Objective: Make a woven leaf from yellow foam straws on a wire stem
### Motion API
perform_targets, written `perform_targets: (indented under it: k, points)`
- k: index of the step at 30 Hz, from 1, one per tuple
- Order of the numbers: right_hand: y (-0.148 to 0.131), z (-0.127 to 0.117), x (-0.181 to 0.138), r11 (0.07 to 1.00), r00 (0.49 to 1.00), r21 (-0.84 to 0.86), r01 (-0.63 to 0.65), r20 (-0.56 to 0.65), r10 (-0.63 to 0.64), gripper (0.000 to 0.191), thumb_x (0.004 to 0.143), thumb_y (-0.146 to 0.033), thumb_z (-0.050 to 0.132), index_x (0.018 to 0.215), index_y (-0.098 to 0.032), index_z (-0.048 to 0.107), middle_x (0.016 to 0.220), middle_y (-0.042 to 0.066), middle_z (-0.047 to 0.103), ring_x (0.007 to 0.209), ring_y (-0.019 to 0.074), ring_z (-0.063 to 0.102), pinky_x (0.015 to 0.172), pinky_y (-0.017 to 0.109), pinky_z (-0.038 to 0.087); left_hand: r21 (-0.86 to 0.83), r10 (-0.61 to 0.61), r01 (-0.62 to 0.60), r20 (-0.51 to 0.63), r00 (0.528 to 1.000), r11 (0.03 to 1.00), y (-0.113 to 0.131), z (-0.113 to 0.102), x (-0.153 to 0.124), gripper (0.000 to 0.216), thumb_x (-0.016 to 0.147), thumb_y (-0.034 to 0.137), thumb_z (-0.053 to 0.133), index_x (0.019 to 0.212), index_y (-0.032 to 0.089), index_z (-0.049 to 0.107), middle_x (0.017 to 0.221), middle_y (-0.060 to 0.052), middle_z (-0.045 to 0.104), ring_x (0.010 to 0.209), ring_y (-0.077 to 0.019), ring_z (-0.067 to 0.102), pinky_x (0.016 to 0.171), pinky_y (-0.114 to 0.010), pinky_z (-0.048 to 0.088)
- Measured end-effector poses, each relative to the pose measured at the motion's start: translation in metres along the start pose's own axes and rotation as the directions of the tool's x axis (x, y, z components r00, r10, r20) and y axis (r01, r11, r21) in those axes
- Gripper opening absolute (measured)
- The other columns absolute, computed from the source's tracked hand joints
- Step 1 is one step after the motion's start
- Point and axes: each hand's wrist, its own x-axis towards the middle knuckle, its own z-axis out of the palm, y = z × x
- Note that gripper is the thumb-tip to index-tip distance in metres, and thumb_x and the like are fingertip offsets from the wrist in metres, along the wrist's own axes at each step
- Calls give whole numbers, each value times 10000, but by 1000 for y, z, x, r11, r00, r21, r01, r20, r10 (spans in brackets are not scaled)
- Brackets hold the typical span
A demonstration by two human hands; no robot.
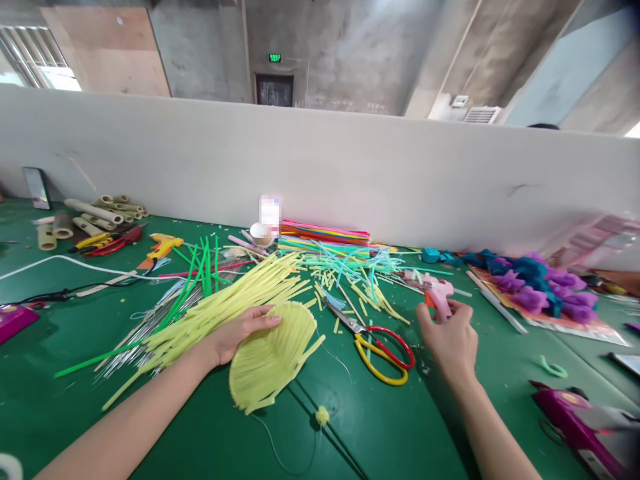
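Observation:
My left hand (239,335) lies flat, fingers stretched, on a fan-shaped piece made of yellow straws (273,360) on the green table (390,427). A big loose bundle of yellow straws (225,303) lies just behind it. My right hand (450,337) has its fingers closed around the handle of a pink glue gun (440,293) standing on the table. Scissors with red and yellow handles (380,343) lie between my two hands.
Green straws (197,277), cut straw bits (360,287), stacked coloured straws (325,235), a yellow glue gun (163,247), paper rolls (95,213), blue and purple flowers on a sheet (540,287), and a magenta glue gun (580,420) crowd the table. A white partition (350,173) backs it.

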Motion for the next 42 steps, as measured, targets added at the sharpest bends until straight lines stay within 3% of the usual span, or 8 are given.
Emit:
perform_targets:
  k: [2,5,8,11,29,42]
  points:
    - [-13,-6,-17,979,995,176,99,-49,-92,581,790,-634,559,1129,-163,540,772,79,657,674,276,626,603,329,443,9,1,-1,23,1000,1000,-1,-1,1,493,670,323,859,1085,156,653,984,-110,762,858,-272,736,808,-367,556]
    - [-33,-9,-45,921,963,282,267,-36,-268,484,822,-652,525,941,-190,604,582,-7,532,513,193,503,549,294,402,20,17,-19,95,995,1000,-2,-4,2,446,710,328,832,1080,145,664,1001,-128,760,870,-275,734,818,-378,557]
    - [-44,-5,-68,801,872,360,479,-94,-480,411,844,-562,558,969,-173,607,652,2,549,524,160,473,548,273,403,33,26,-30,119,993,999,-2,-5,3,419,748,324,805,1099,145,662,1025,-137,756,891,-272,729,828,-386,559]
    - [-46,2,-79,707,798,392,588,-144,-585,348,861,-480,584,1008,-165,591,721,20,568,533,148,462,543,268,414,41,25,-30,125,992,999,-2,-5,3,418,762,328,793,1113,142,661,1042,-144,753,902,-275,728,842,-388,559]
    - [-44,7,-78,578,675,355,735,-292,-678,282,864,-364,648,1043,-155,586,693,-9,530,501,120,443,489,242,393,7,30,-32,131,991,999,2,-1,0,329,766,278,797,1043,140,686,953,-108,774,825,-243,742,771,-355,597]
    - [-43,10,-77,578,669,343,741,-294,-683,280,847,-351,676,1024,-150,594,671,-23,501,497,112,416,487,237,382,25,31,-36,149,988,999,4,2,-1,358,749,306,806,1036,123,696,955,-133,770,821,-252,738,782,-360,586]
